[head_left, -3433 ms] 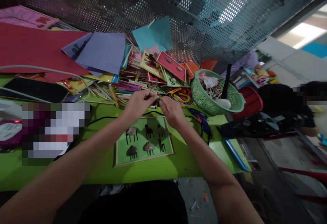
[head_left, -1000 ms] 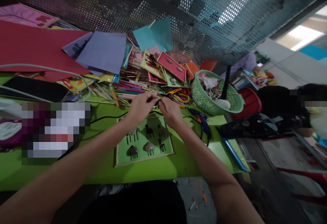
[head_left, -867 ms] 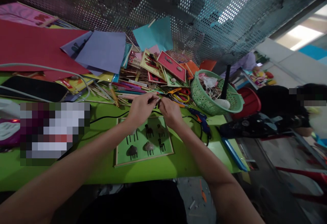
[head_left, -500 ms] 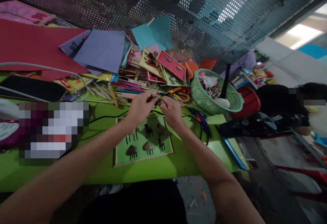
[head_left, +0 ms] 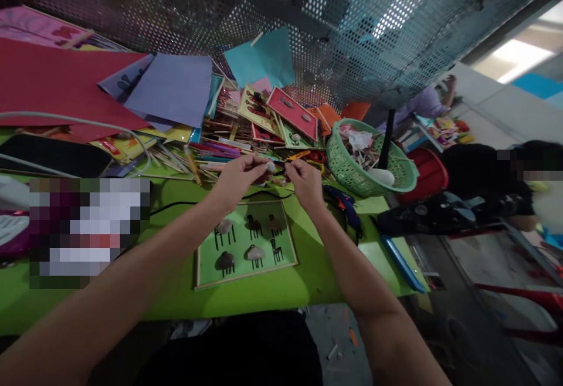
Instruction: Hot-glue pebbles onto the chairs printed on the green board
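Note:
Between the thumb and fingers of my left hand [head_left: 237, 180] is a small whitish pebble [head_left: 270, 167]. My right hand [head_left: 307, 183], just right of it, has its fingers pinched together at a small dark thing that I cannot make out. Both hands are above the far edge of a green framed card [head_left: 248, 276]. Pebbles are fixed on the card with black legs and chair shapes drawn around them, such as the dark pebble [head_left: 225, 261] and the pale pebble [head_left: 255, 252]. A black chair drawing [head_left: 277, 251] is at its lower right.
Right of my hands lie a blue glue gun [head_left: 345, 204] and a green basket [head_left: 372, 182] of scraps. Behind are sticks, pens, a red framed card [head_left: 292, 111] and purple paper [head_left: 171, 90]. A black phone-like slab [head_left: 53, 156] lies at left. Other people are at the right.
My hands have moved apart, my right hand slightly to the right. The whitish pebble now shows at my left fingertips. The framed card stays in place.

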Motion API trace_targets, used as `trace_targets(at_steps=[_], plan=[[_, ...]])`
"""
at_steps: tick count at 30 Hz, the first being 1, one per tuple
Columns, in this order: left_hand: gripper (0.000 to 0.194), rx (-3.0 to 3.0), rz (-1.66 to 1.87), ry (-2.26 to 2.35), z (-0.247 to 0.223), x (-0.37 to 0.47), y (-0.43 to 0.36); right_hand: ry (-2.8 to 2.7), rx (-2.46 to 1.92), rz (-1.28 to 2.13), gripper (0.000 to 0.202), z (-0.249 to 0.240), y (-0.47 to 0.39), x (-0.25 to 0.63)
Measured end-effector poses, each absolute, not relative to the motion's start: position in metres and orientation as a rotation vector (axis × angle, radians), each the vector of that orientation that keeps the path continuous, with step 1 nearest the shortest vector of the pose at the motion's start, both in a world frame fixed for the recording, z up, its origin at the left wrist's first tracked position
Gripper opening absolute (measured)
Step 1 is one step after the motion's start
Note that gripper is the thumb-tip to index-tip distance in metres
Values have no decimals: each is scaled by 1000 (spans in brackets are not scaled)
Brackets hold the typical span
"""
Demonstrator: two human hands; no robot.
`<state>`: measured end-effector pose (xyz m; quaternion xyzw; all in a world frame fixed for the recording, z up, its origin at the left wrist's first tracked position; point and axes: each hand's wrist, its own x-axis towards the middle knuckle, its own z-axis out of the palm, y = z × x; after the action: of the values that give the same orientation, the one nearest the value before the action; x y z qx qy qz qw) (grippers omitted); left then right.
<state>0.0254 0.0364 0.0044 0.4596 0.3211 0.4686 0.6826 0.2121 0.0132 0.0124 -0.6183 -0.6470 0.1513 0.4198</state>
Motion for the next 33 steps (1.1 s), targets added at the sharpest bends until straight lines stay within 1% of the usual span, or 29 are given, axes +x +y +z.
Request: trace_targets(at_steps=[1,2,3,4,7,9,14,17,20,23,28,33], plan=[[42,1022,1048,726,5,25,36,-1651,-1563,331,12,12,14,214],[41,1014,1047,732,5,25,37,-1670,-1550,315,7,12,15,215],[41,1008,1044,735,5,25,37,-1676,-1513,338,17,12,15,215],[40,1006,1042,738,4,25,37,-1674,-1459,390,23,12,14,213],[40,1011,1050,745,4,26,38,-1681,-1300,558,21,14,10,205],[39,1022,1075,754,4,26,38,-1702,-1269,571,21,14,8,200],[44,1067,1113,771,7,27,33,-1681,-1283,470,12,13,5,199],[48,1017,1057,737,8,26,32,-1715,-1311,301,10,13,3,200],[51,1003,997,717,8,27,32,-1795,-1312,65,11,15,0,200],[52,1044,995,732,6,28,31,-1879,-1263,-35,15,17,-2,199],[53,1034,1049,766,5,28,30,-1904,-1180,41,16,20,-3,196],[45,1016,1089,704,5,26,34,-1780,-1241,228,8,20,-2,197]])
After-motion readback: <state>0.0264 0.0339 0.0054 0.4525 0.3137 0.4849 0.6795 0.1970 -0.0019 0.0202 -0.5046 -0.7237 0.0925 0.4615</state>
